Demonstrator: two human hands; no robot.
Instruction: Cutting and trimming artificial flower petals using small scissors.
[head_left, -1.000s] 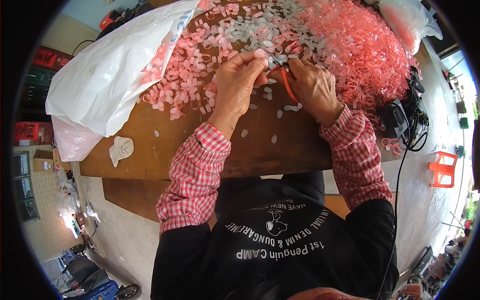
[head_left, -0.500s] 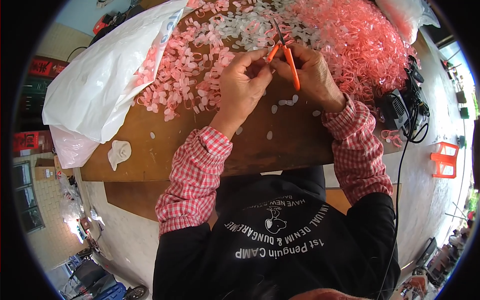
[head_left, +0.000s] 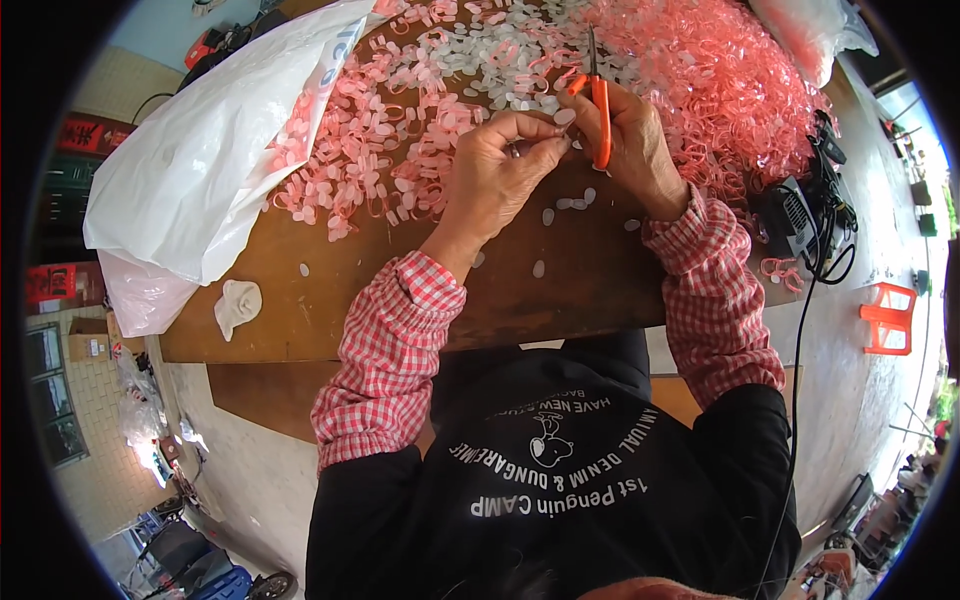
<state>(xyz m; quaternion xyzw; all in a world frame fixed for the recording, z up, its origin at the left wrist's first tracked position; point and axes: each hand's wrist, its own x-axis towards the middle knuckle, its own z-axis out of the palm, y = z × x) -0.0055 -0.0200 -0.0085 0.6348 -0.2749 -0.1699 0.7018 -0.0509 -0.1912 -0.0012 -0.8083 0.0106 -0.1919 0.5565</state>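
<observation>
Over the table (head_left: 400, 290), my left hand (head_left: 505, 175) is closed in a pinch. At its fingertips is a small whitish oval plastic piece (head_left: 565, 117). My right hand (head_left: 640, 145) is wrapped round orange-handled scissors (head_left: 601, 120), whose dark narrow blades point away from me. The right fingertips are close beside the left ones, and part of them is hidden behind the handles. Past my hands lies a scatter of loose white ovals (head_left: 490, 50). Pink plastic strips with oval ends (head_left: 345, 150) are spread left of my left hand.
A large heap of pink plastic pieces (head_left: 700, 90) covers the far right. A white plastic bag (head_left: 200, 170) lies on the left, with a crumpled pale cloth (head_left: 238, 305) nearer me. Black cables and an adapter (head_left: 795, 215) sit at the right edge. Several white ovals (head_left: 564, 204) lie below my hands.
The scissors have turned more upright and moved right, away from my left fingers. My hands have parted slightly, and the white oval at my left fingertips now shows.
</observation>
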